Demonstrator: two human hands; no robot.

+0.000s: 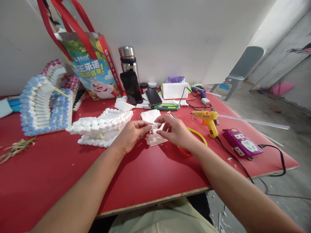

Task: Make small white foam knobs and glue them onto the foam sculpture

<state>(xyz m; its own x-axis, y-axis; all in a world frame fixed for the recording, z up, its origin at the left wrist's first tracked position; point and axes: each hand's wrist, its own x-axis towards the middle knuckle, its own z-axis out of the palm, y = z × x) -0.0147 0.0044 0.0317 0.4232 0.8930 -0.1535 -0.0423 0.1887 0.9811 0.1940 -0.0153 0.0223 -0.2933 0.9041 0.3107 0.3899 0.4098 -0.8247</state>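
Over the red table (145, 171), my left hand (132, 134) and my right hand (176, 131) meet on a small white rolled paper piece (155, 125). Both pinch it between thumb and fingertips, one at each end. Under the hands lie white paper sheets (152, 115). Just left of my left hand sits a white craft piece (102, 126) built from rows of rolled paper. Orange-handled scissors (194, 134) lie partly under my right wrist.
A yellow glue gun (209, 121) stands right of my hands, beside a purple power strip (241, 144) with a black cord. Blue-and-white craft piece (45, 106) at left. A printed bag (92, 68), flask (128, 61), two phones (132, 87) and a tissue box (175, 90) stand at the back.
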